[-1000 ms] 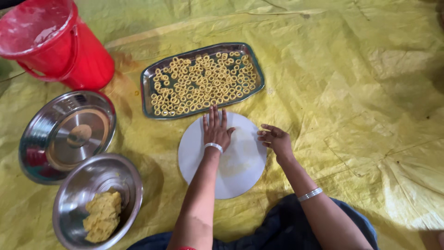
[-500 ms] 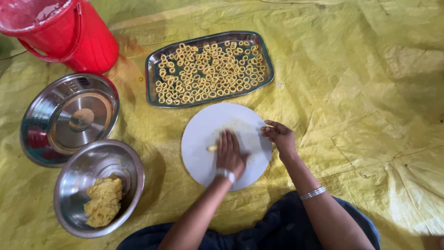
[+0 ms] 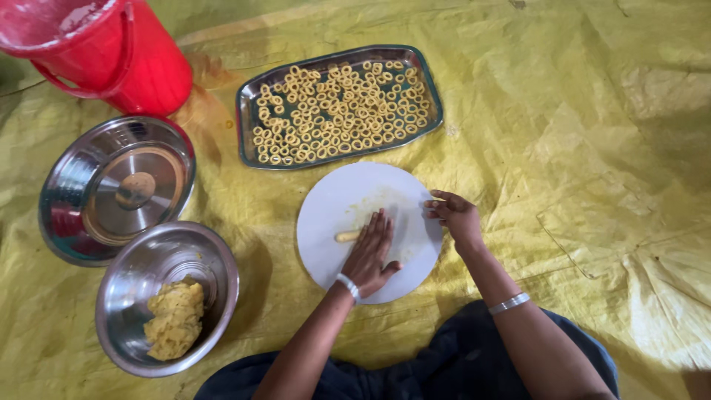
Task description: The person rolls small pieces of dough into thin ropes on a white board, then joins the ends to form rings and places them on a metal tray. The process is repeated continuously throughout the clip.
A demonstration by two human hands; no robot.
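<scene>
While left hand (image 3: 370, 252) lies flat on dough roll (image 3: 346, 236), frame centre, uneven pressure could snap it; right hand (image 3: 455, 216), fingers curled, steadies board (image 3: 333, 204).

Ground sheet (image 3: 592, 111): yellow, creased, with a rusty orange stain at far left. Bucket (image 3: 111, 52), far left: bright red. Rectangular tray (image 3: 248, 118), far centre: silver steel, filled with pale golden dough rings (image 3: 341, 104). Round board (image 3: 333, 215), centre: plain white, faintly smeared yellow. Dough strip (image 3: 346, 236) on the board: pale yellow. Lid (image 3: 115, 189), left: mirror silver, reflecting red. Bowl (image 3: 133, 274), near left: silver, holding a yellow dough lump (image 3: 174, 318). Bangles (image 3: 509, 302) on the wrists: silver. Clothing (image 3: 444, 363), near: dark navy.
</scene>
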